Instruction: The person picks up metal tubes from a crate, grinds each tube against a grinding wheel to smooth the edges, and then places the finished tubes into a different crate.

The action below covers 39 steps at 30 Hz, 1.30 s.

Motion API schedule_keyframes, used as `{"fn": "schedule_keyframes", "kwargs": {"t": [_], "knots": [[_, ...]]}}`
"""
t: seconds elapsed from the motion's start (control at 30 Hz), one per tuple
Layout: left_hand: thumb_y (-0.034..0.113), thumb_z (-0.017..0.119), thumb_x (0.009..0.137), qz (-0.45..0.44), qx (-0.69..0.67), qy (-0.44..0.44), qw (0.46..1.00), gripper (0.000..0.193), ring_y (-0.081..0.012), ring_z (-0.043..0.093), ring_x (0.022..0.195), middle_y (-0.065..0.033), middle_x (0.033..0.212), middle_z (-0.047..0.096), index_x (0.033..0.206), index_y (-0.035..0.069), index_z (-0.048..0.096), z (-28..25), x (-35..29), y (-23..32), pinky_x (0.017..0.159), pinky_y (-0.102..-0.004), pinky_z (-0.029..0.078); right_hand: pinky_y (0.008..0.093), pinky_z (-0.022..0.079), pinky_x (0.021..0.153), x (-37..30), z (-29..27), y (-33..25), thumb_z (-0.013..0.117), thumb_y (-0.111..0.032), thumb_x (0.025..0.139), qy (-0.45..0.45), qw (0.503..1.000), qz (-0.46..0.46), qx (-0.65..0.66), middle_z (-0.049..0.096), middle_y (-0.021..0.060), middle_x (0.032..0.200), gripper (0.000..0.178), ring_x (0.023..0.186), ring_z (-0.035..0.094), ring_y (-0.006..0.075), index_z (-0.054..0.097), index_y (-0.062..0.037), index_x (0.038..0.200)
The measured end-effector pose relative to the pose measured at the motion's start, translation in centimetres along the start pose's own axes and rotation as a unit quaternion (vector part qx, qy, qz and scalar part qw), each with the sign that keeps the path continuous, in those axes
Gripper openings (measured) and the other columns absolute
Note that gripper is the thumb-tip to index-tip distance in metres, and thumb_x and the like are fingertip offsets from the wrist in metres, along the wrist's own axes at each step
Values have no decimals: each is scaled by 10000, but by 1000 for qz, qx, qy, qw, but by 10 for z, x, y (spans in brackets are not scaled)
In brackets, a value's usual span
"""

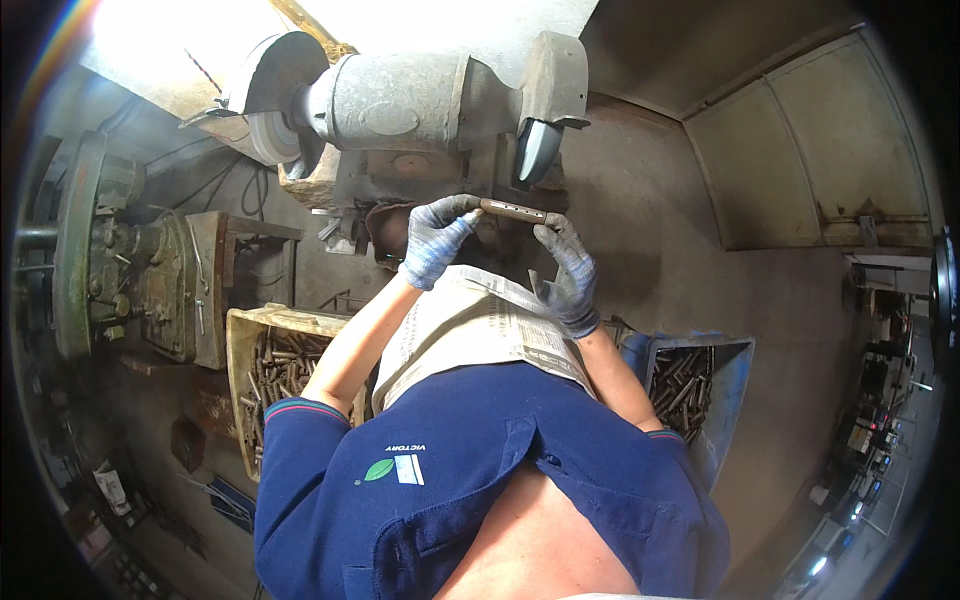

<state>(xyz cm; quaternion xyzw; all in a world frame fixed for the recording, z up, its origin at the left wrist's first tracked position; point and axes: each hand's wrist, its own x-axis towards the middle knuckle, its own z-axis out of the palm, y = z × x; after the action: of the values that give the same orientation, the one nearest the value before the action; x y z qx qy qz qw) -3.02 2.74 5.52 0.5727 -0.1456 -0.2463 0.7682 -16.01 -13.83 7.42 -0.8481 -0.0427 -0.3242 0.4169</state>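
A short brown metal bar with a row of small holes along it (pixel 513 210) is held level between my two hands, just below the bench grinder (pixel 395 105). My left hand (pixel 438 240), in a grey and blue work glove, is closed on the bar's left end. The gloved fingertips of my right hand (pixel 568 270) grip the right end, while another finger of that hand stands away from the bar. The bar is apart from the grinder's right wheel (pixel 538 150) and its left wheel (pixel 272 137).
A yellowish crate (pixel 240 375) full of metal pieces stands at my left, and a blue crate (pixel 735 400) of similar pieces at my right. A green machine (pixel 130 260) is at the far left. Metal cabinet panels (pixel 810 150) stand at the right. Newspaper (pixel 480 325) covers my lap.
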Motion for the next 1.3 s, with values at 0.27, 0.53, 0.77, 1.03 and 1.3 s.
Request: {"fn": "schedule_keyframes", "kwargs": {"t": [0.27,0.53,0.77,1.03,1.3], "knots": [[187,619,859,-126,-84,-30,988,192,-69,563,580,-38,687,613,851,-4,605,8,11,22,559,-216,485,388,398,968,5,-8,-5,684,-287,765,-12,1000,-15,14,568,184,1149,445,1124,523,308,616,-1,1099],[110,652,821,-11,29,-21,999,128,-40,520,639,-9,727,633,882,-3,653,12,23,3,585,-201,434,349,430,951,-7,4,15,593,-128,844,36,963,120,237,516,159,1225,358,1079,562,251,552,58,1148],[70,646,821,-6,13,-14,1000,129,-46,536,667,-13,763,642,922,-11,646,11,32,-20,601,-193,443,326,458,929,-7,3,42,497,52,857,6,992,99,72,512,142,1237,292,1069,564,237,554,60,1144],[59,601,851,-98,-1,-4,995,94,-114,603,698,-62,804,654,889,-21,634,25,68,-70,656,-240,491,280,462,882,-7,10,85,575,26,832,98,955,222,169,645,106,987,176,962,595,165,657,9,987],[65,597,851,-115,15,57,992,92,-131,595,607,-56,784,661,862,-11,647,30,76,-73,574,-236,488,333,473,900,-19,24,113,520,-72,906,69,940,274,192,630,127,1028,206,962,604,199,600,40,1059]]}}
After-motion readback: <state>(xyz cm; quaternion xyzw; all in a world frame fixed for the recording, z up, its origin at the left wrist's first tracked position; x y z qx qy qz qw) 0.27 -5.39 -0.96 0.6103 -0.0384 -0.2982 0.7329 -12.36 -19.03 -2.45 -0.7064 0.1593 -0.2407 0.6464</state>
